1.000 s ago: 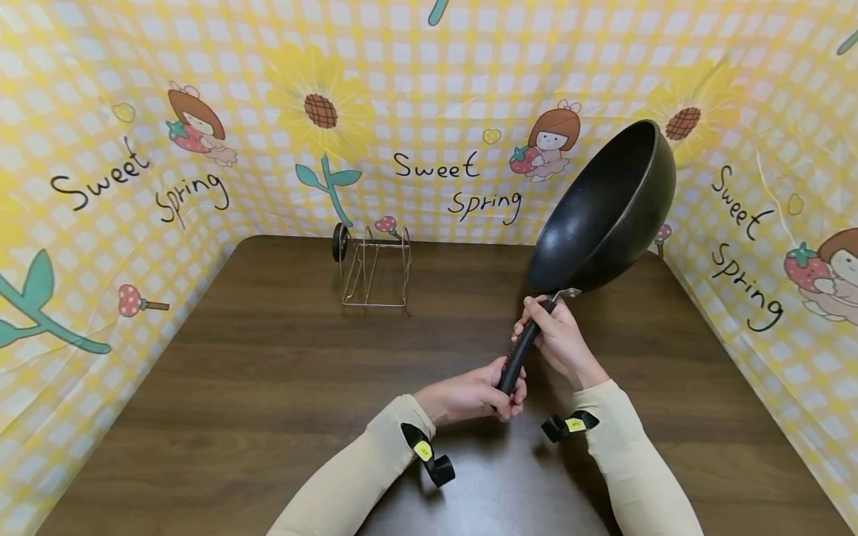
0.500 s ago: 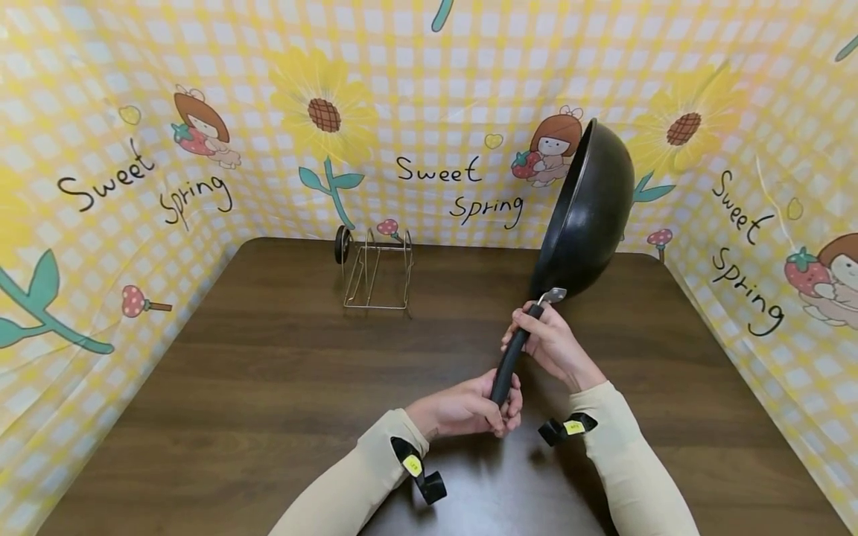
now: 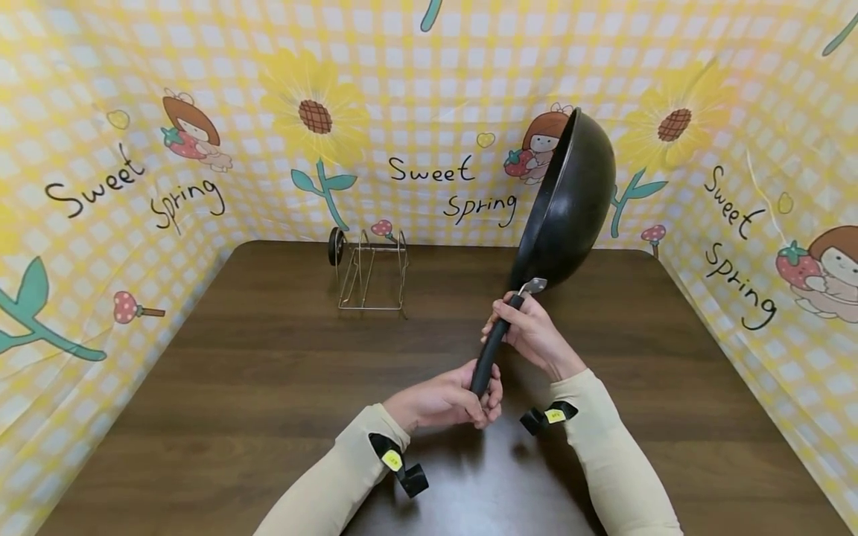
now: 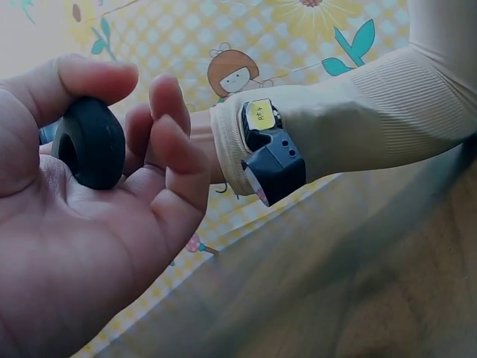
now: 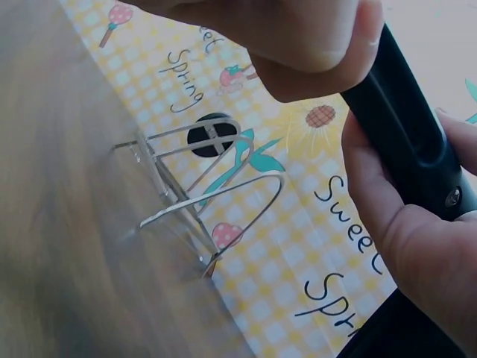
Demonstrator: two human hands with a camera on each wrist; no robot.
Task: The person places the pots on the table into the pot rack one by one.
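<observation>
Nearest you, your left hand curls fingers and thumb round the butt of the curved black handle. Further along, your right hand pinches it between thumb and fingers, close to the metal bracket; probably spaced apart to balance weight sitting at one end. Beyond: the deep, round black wok, on edge, mouth leftward, seemingly raised over the brown wood-grain table. Far left, well apart, a silvery wire rack stands near the yellow-and-white checked cloth.
</observation>
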